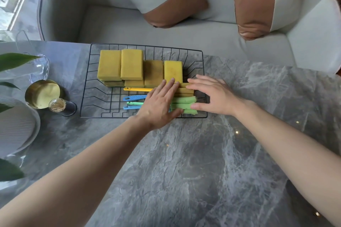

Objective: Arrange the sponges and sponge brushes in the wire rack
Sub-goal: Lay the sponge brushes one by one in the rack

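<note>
Sponge brushes with green foam heads (pixel 184 105) and slim blue, green and yellow plastic handles (pixel 135 97) lie in the near half of the black wire rack (pixel 86 96) on our grey marble tabletop (pixel 193 162). Our left hand (pixel 160 105) lies flat on them, grip apart, fingers spread. Our right hand (pixel 210 96) presses the heads' right ends, grip apart too. Farther back, yellow rectangular sponges (pixel 132 64) sit stacked in a row across the rack.

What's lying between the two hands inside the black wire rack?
Head view: green sponge brush heads and yellow sponge edges lie between left hand and right hand.
</note>
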Action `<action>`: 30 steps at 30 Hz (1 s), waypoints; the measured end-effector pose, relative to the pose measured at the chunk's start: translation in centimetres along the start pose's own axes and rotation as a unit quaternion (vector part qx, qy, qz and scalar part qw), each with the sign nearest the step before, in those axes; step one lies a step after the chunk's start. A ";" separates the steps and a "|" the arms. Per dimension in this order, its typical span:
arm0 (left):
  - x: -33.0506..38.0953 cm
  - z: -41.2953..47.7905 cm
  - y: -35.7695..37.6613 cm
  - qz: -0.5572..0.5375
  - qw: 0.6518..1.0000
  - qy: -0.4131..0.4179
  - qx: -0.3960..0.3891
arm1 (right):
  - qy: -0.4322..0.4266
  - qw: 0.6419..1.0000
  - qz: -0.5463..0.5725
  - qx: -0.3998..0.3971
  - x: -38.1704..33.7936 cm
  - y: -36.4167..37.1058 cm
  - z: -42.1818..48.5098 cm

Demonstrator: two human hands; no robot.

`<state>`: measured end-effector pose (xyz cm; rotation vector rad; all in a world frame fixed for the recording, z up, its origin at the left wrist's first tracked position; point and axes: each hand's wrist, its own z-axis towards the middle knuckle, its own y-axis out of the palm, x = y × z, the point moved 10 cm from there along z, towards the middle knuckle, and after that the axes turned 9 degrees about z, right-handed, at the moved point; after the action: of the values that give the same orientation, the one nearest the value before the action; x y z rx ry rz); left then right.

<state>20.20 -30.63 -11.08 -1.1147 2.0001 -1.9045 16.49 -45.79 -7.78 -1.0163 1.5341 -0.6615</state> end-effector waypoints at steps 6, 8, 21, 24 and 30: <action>0.8 -0.1 0.3 -0.011 0.999 0.034 -0.008 | -0.001 0.999 0.051 0.008 0.7 1.3 -0.9; 1.1 -0.2 0.0 -0.013 0.999 0.044 0.001 | -0.012 0.997 0.070 0.021 0.6 1.5 -0.9; 0.6 0.0 0.7 0.031 0.999 0.027 -0.002 | -0.010 0.999 0.046 0.002 0.5 2.3 -0.8; 0.6 0.3 0.8 0.021 1.000 0.013 -0.009 | -0.004 0.999 0.032 0.003 0.2 2.3 -0.9; 1.1 0.3 0.6 0.000 1.000 -0.013 -0.008 | 0.019 1.000 0.019 -0.005 -0.2 2.1 -0.9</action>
<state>19.39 -31.55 -11.27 -1.1366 2.0064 -1.8676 15.11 -44.73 -9.28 -0.9841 1.5877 -0.6500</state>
